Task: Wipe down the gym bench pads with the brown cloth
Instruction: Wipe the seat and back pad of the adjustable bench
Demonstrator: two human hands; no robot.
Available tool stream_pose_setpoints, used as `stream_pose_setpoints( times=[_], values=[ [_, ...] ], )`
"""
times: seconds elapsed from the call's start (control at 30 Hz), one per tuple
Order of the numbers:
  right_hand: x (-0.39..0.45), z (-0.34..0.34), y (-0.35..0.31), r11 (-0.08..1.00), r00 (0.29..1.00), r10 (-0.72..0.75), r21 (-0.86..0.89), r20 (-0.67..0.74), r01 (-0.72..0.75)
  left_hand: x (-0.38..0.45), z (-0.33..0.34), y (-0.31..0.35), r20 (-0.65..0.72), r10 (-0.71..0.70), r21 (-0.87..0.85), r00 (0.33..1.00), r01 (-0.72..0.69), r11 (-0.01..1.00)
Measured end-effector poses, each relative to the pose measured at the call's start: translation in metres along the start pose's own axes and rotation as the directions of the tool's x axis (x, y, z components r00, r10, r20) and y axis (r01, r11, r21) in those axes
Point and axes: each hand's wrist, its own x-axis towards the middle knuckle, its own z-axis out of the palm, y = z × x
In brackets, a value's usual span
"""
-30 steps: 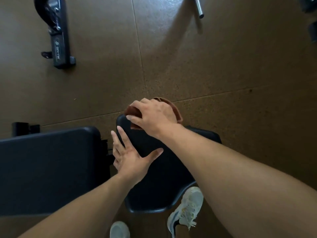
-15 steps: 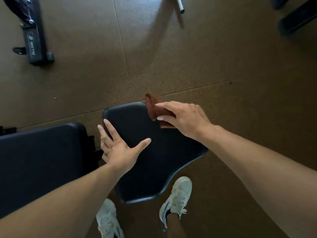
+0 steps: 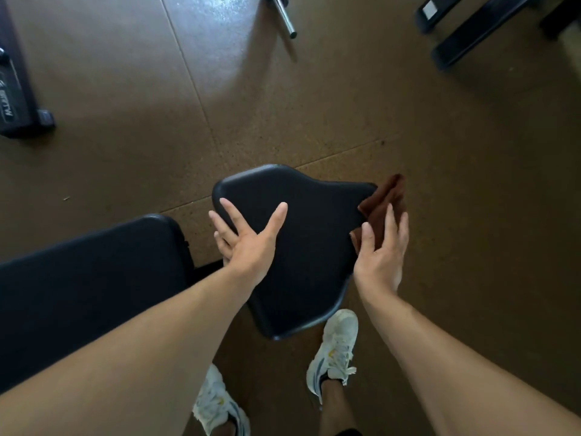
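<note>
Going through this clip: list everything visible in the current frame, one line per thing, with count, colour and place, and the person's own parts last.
seat pad: 1, black, centre, beside the long pad
long bench pad: 1, black, left, lower half
brown cloth: 1, reddish brown, draped at the seat pad's right edge
metal bar: 1, chrome, on the floor, top centre
machine base: 1, black with white lettering, top left
black frame pieces: a few, black, top right
floor: 1, brown speckled with seams
shoes: 2, white, bottom centre
left hand: 1, flat on the seat pad, fingers spread
right hand: 1, fingers pressing the cloth against the pad's right edge
</note>
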Motion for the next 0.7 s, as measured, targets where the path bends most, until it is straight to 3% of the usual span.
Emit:
stream_pose_setpoints(
  times=[0.1, 0.23, 0.33, 0.43, 0.53, 0.6, 0.7],
  values=[
    [-0.068, 0.016, -0.001, 0.997, 0.998, 0.064, 0.049, 0.016, -0.065, -0.005, -0.025, -0.010, 0.102, 0.028, -0.028, 0.994, -0.025, 0.999],
    [-0.153, 0.020, 0.023, 0.994, 0.989, -0.059, -0.082, 0.137, 0.071, -0.041, -0.050, -0.040, 0.182, 0.024, -0.273, 0.983, 0.027, 0.962],
    [-0.178, 0.013, 0.031, 0.953, 0.962, -0.112, -0.247, 0.248, 0.174, -0.084, -0.050, -0.073, 0.194, 0.085, -0.245, 0.977, -0.036, 0.969],
    [-0.191, -0.003, 0.020, 0.973, 0.955, -0.085, -0.184, 0.284, 0.142, -0.105, -0.037, -0.112, 0.233, 0.059, -0.197, 0.971, -0.012, 0.980],
    [-0.210, -0.014, 0.000, 0.993, 0.946, 0.081, 0.058, 0.314, -0.104, -0.118, -0.025, -0.137, 0.280, -0.021, -0.192, 0.960, 0.078, 0.978],
    [-0.227, -0.015, -0.010, 0.905, 0.879, 0.239, 0.233, 0.412, -0.355, -0.125, -0.018, -0.146, 0.277, -0.078, -0.268, 0.958, 0.154, 0.951],
    [-0.250, -0.025, -0.013, 0.839, 0.797, 0.290, 0.259, 0.530, -0.478, -0.138, -0.015, -0.151, 0.249, -0.168, -0.337, 0.954, 0.248, 0.908]
  ],
)
